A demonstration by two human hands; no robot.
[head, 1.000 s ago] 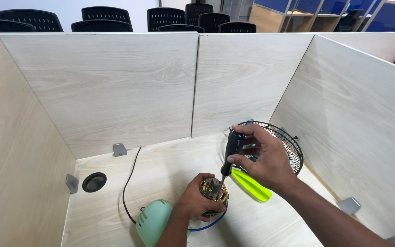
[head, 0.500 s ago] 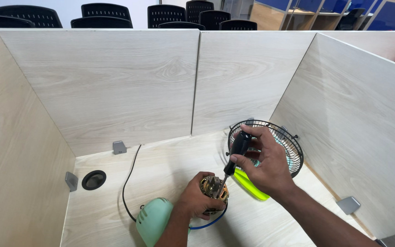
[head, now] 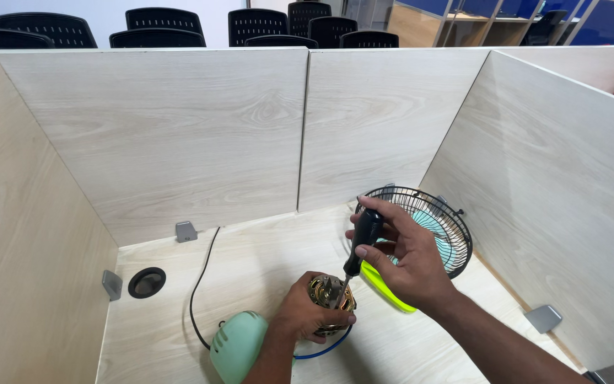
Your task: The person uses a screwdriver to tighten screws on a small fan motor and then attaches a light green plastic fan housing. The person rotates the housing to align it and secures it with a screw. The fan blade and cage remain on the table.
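Screwdriver on a fan motor, near middle of the desk.

The left hand is closed round the motor, holding it upright just right of the mint housing. The right hand grips the screwdriver, tip down into the motor's top. Best done, I judge, with the shaft in line with the screw, pressing down, motor braced. The screw head is hidden; the guard and yellow-green piece sit partly behind the hand.
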